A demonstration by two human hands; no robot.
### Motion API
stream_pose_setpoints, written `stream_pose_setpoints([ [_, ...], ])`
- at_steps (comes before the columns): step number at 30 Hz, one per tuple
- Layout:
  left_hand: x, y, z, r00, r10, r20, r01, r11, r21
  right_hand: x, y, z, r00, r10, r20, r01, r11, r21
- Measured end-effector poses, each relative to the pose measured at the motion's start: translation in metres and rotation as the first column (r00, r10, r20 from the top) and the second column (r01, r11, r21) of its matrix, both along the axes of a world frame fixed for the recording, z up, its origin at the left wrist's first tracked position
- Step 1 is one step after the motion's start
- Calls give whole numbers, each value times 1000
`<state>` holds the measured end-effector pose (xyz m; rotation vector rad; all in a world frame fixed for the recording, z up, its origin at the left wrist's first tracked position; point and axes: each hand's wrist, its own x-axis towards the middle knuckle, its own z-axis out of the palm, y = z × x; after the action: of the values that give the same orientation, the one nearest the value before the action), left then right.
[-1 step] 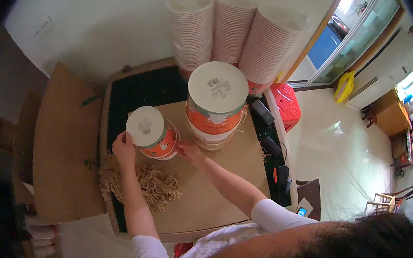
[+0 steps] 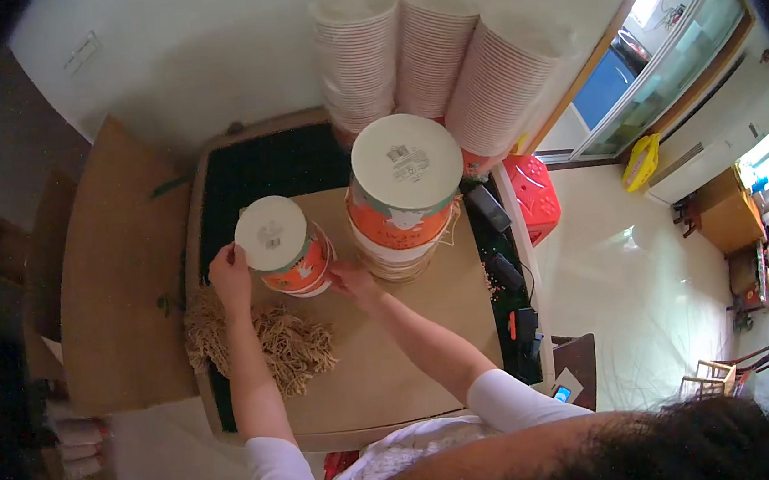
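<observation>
A short stack of upside-down paper buckets (image 2: 299,275), orange with a pale round base on top, stands on the cardboard sheet at the table's left middle. My left hand (image 2: 229,274) has thumb and fingers closed at its left side, just under the base. At the lower right side my right hand (image 2: 351,279) grips near the rim; its fingertips are partly hidden and a thin cord loops beside them. Below the left wrist lies a heap of tan twine cords (image 2: 288,344). To the right rises a taller stack of similar inverted buckets (image 2: 408,215) with cord handles hanging at its sides.
Three tall stacks of white paper buckets (image 2: 360,59) lean by the wall behind. A large cardboard piece (image 2: 127,281) stands at the left. Black devices (image 2: 489,208) line the table's right edge, beside a red stool (image 2: 533,195).
</observation>
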<state>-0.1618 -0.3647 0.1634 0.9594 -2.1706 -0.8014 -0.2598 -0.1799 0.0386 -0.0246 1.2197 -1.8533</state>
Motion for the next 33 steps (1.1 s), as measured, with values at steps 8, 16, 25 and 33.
stream_pose_setpoints([
  [8, 10, 25, 55, 999, 41, 33, -44, 993, 105, 3, 4, 57, 992, -109, -66, 105, 993, -62],
  [16, 77, 45, 94, 947, 201, -252, -162, 973, 167, 20, 20, 98, 881, -157, -446, 97, 983, -154],
  [25, 193, 110, -22, 946, 209, -247, -25, 807, 590, 111, 166, 131, 938, 317, -143, -346, 891, -295],
  [33, 216, 188, -55, 973, 33, -228, 117, 782, 612, 165, 218, 144, 878, 230, -419, -196, 973, 123],
])
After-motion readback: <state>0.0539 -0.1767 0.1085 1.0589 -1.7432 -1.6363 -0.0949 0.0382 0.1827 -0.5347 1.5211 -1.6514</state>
